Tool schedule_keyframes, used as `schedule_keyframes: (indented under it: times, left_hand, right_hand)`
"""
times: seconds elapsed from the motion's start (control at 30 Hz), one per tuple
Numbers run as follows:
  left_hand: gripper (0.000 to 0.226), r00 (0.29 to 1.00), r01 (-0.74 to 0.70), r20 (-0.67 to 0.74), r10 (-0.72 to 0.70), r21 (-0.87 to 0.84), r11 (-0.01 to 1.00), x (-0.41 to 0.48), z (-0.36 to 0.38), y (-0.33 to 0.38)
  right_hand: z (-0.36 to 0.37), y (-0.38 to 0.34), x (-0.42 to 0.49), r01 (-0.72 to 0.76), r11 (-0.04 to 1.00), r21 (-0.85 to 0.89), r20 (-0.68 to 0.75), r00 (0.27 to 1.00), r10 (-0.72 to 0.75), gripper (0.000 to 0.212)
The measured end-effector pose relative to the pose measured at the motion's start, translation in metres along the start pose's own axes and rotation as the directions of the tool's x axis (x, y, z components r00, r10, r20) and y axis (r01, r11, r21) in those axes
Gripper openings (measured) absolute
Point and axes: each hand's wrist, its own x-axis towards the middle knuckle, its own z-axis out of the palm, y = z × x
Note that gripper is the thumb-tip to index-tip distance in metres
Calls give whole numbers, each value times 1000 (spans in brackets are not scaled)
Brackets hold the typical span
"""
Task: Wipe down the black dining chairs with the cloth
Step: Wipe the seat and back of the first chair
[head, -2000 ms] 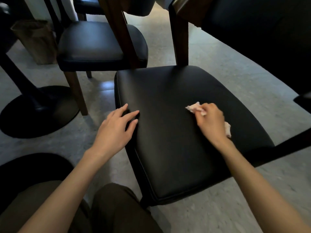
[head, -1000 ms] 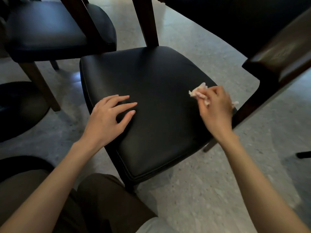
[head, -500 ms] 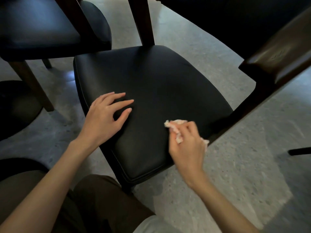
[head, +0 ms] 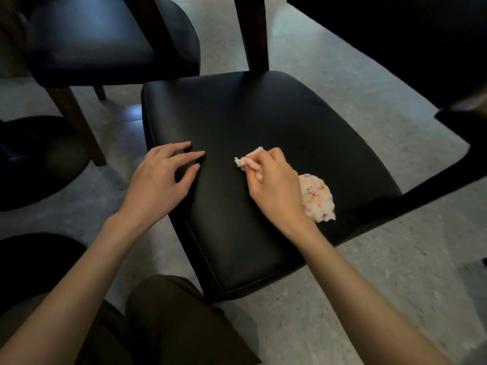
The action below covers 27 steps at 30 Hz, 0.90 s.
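Note:
A black padded chair seat (head: 250, 122) fills the middle of the head view. My right hand (head: 274, 188) grips a crumpled pale cloth with coloured specks (head: 319, 198) and presses it on the seat's middle; one corner of the cloth sticks out past my fingers, the bulk trails behind my wrist. My left hand (head: 160, 177) rests on the seat's left edge with its fingers spread and straight, holding nothing.
A second black chair (head: 105, 38) stands at the back left on dark wooden legs (head: 76, 122). A wooden back post (head: 251, 32) rises behind the seat. A dark round table base (head: 39, 159) lies on the speckled floor at left. My knees are below.
My right hand has swept the cloth from the seat's right edge down to the front and now back onto the middle. More cloth shows behind it. My left hand stays on the left edge.

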Motion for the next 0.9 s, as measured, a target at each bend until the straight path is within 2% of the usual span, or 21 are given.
schedule_keyframes:
  times: [0.13,0.3,0.5,0.63,0.73,0.83,0.9]
  left_hand:
    - [29,1000,17,-15,-17,27,999,22,0,-2]
    - [27,999,-29,-14,30,50,998,49,5,-11]
    - [24,999,49,-22,-49,11,999,57,5,-7]
    - [23,989,135,62,-134,-2,991,63,-2,-2]
    - [22,970,235,66,-234,-9,972,63,-3,9]
    - [30,935,324,149,-321,5,946,58,-8,30]
    - [38,883,375,292,-368,34,927,53,-20,45]
  right_hand:
    - [9,-27,-6,99,995,19,21,995,-100,17]
    - [2,-26,-11,207,974,93,61,975,-213,8]
    - [1,-30,-12,224,962,157,88,967,-239,9]
    - [1,-35,-14,196,974,110,89,974,-206,7]
    - [-1,-38,-11,144,987,65,166,974,-153,10]
    - [-11,-49,-10,10,997,74,302,953,-32,9]
    - [-25,-56,-12,-136,988,80,495,865,79,8]
